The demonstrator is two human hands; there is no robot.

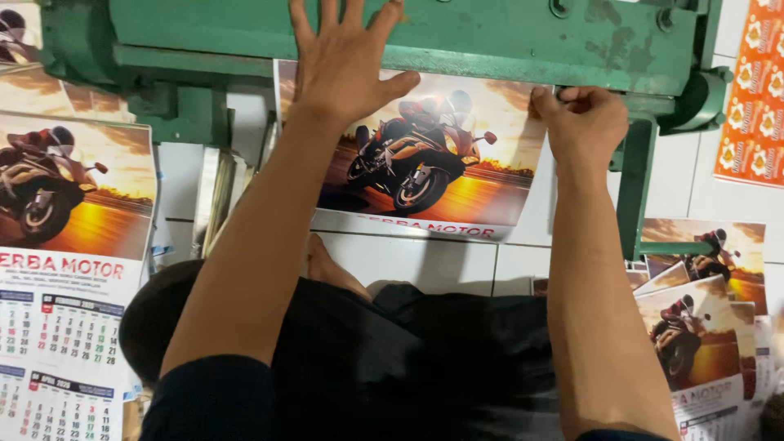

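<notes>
Across the top of the frame runs a green metal press (490, 37), and from under its front edge a motorcycle poster sheet (425, 163) sticks out toward the person, its long axis running left to right along the machine. Stacks of printed calendars (69, 269) lie at the left and lower right on the white tiled floor (425, 261). The left hand (343, 65) lies flat with fingers spread on the sheet's upper left and the press edge, while the right hand (584, 122) is curled shut, pinching the sheet's upper right corner.

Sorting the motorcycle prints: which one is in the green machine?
The middle print, top edge under the green machine, both hands on it; the others lie in side stacks.
</notes>
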